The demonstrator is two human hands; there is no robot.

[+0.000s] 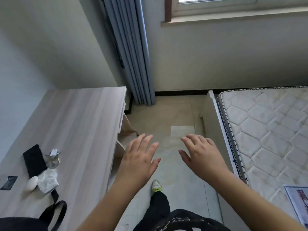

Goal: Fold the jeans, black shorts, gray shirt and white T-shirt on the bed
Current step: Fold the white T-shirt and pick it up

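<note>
I've got both hands out in front of me over the floor, palms down; the left hand has its fingers spread and slack, gripping nothing; the right hand is the same, fingers loose and fanned, nothing between them; they hang near each other, apart, not touching.

Where are the clothes? I can't see them; no jeans, no black shorts, no gray shirt, no white T-shirt anywhere in this view; the bed sits off to my right, and the stretch of quilted mattress I can see shows only a printed sheet of paper at its near edge; the rest of the bed runs out of frame, so the garments may lie there, but I can't tell.

To my left is the desk with a black phone, a small white oval thing and some crumpled plastic on it; a black bag strap lies at its near end; ahead, the blue curtain hangs in the corner under the window.

My read: folding hasn't begun; I'm standing in the aisle between desk and bed, one shoe forward, so this looks like the approach step; next move, I'd say, calls for turning right toward the mattress, finding the first garment, and spreading it flat before any fold.
</note>
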